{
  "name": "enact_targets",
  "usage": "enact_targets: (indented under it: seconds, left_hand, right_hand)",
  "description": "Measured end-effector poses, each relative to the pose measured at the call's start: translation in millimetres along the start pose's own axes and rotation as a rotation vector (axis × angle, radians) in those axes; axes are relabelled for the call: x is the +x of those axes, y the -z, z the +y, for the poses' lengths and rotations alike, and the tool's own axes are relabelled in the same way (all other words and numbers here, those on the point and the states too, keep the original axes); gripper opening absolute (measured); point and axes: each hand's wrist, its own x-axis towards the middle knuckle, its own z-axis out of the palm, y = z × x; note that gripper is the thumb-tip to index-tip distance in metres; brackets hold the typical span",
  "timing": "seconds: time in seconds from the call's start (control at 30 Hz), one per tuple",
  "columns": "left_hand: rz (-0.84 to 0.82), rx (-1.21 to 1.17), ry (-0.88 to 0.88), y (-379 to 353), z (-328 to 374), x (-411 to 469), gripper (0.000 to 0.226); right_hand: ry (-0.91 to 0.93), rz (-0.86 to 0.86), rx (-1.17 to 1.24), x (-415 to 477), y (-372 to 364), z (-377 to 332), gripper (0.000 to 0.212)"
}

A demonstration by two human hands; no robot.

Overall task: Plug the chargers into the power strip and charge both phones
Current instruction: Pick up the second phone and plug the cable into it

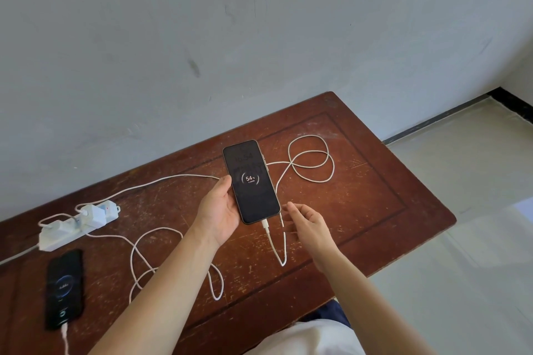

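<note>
Held phone: a dark phone (251, 181) at the centre of view, screen up and lit, showing a ring with 54 %; its top end points to 12 o'clock.
Left hand: the left hand (220, 210) cradles the phone from its 9 o'clock side, palm up, fingers (226, 181) gripping its left edge.
Right hand: the right hand (307, 220) hovers at 4 o'clock of the phone, fingers spread open, touching nothing.
Phone cable: a white cable (310, 160) is plugged into the phone's bottom end, dips toward 6 o'clock, then loops on the worktop at 2 o'clock.
Power strip: a white power strip (78, 225) lies at 9 o'clock, well apart, with two white chargers (93, 215) plugged in.
Second phone: a black phone (65, 288) lies flat at 8 o'clock, screen glowing, a white cable (65, 336) in its near end.
Worktop: a scratched reddish-brown wooden worktop (375, 196) against a pale wall.
</note>
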Motion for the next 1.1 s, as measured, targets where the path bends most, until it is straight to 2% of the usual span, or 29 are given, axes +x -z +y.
enact_targets:
  seconds: [0.1, 0.2, 0.27, 0.4, 0.63, 0.87, 0.97, 1.1]
  left_hand:
    - [0.037, 0.011, 0.016, 2.8, -2.2, 0.5, 0.032]
    - [0.079, 0.025, 0.029, 7.3, -5.6, 0.8, 0.03]
    - [0.11, 0.047, 0.034, 10.1, -9.1, 2.2, 0.028]
    - [0.168, 0.1, 0.05, 16.8, -17.8, 13.0, 0.025]
    - [0.208, 0.189, 0.121, 23.5, -52.2, 43.6, 0.022]
    - [0.281, 0.327, 0.212, 10.1, -86.3, 74.2, 0.013]
    - [0.321, 0.351, 0.24, 2.9, -94.4, 85.0, 0.032]
    - [0.362, 0.39, 0.228, -4.3, -97.9, 90.7, 0.035]
  right_hand:
    - [-0.095, 0.063, -0.211, 10.7, -1.8, 23.3, 0.044]
    - [-0.206, 0.031, -0.414, 16.9, -5.1, 47.5, 0.069]
    - [-0.269, -0.001, -0.534, 18.6, -7.3, 60.8, 0.073]
    - [-0.224, 0.035, -0.566, 22.8, -3.8, 78.3, 0.047]
    - [-0.127, 0.349, -0.316, 28.3, 30.8, 79.3, 0.024]
    - [-0.147, 0.432, -0.212, 37.5, 67.5, 86.8, 0.015]
    - [-0.156, 0.441, -0.197, 40.6, 78.0, 88.5, 0.013]
    - [-0.158, 0.478, -0.153, 47.5, 87.8, 88.8, 0.013]
